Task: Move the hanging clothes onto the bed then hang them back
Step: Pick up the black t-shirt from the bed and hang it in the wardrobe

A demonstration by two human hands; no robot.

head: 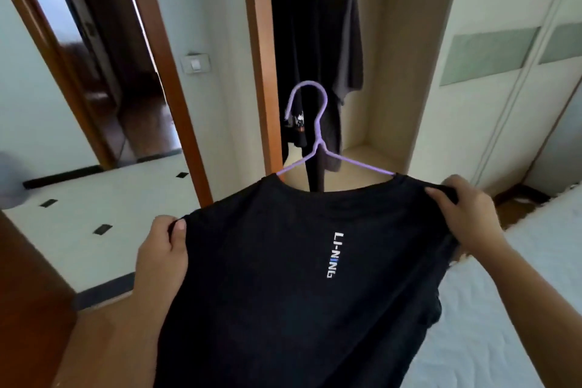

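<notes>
I hold a black T-shirt [283, 277] spread out in front of me, my left hand [163, 249] pinching one shoulder and my right hand [463, 214] clamped on the other. A purple hanger [310, 135] sits inside its neck, hook rising between my hands. Beyond the hook stands the open wardrobe [393, 72], where dark clothes [315, 50] hang from wire hangers. Below my right hand lies the bed [519, 277] with its white cover. Left of my left hand spreads a pale tiled floor [110, 214] with small black insets, and past it a doorway [104, 57] framed in brown wood, a light switch [196, 63] beside it.
</notes>
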